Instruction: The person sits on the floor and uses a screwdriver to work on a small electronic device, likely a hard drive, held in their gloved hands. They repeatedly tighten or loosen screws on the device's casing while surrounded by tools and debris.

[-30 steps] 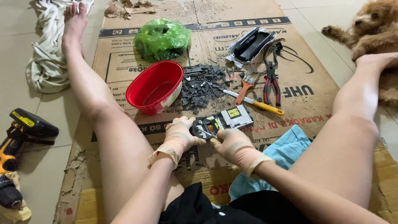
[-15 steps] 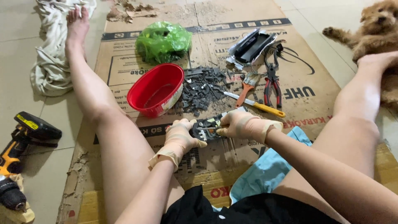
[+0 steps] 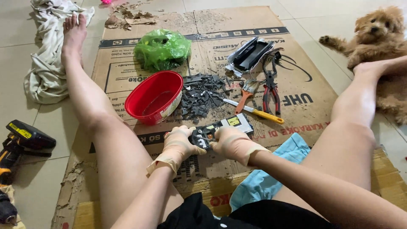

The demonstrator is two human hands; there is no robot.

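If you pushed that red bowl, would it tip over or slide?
The red bowl would probably slide rather than tip, since it sits low and wide on the flat cardboard. It looks like thin plastic and appears nearly empty, so it is likely light and would move easily.

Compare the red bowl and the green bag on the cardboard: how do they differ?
The red bowl is rigid, open-topped and looks empty; the green bag is crumpled, closed and bulging. The bowl lies nearer the gloved hands, the bag farther off. Both rest on the cardboard, beside the dark scrap pile.
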